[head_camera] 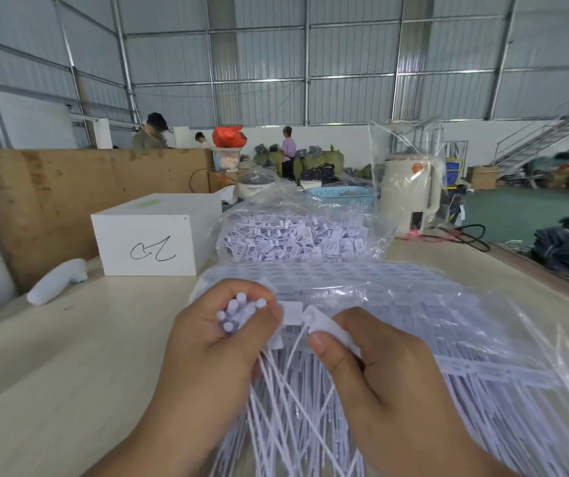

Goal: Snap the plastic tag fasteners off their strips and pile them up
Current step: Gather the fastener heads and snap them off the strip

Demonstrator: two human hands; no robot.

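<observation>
Our left hand [219, 333] grips a bunch of fasteners [238, 311] – right hand [376, 359] pinches one tag [324, 325]. Loose pile [293, 239] sits bagged behind

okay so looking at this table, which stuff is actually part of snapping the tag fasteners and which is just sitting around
Part of the job:
- bunch of fasteners in the left hand
- fastener tag pinched by the right hand
- strips in plastic wrap
- loose pile in the bag

Just lying about:
- white box
- cream kettle
- blue basket
</observation>
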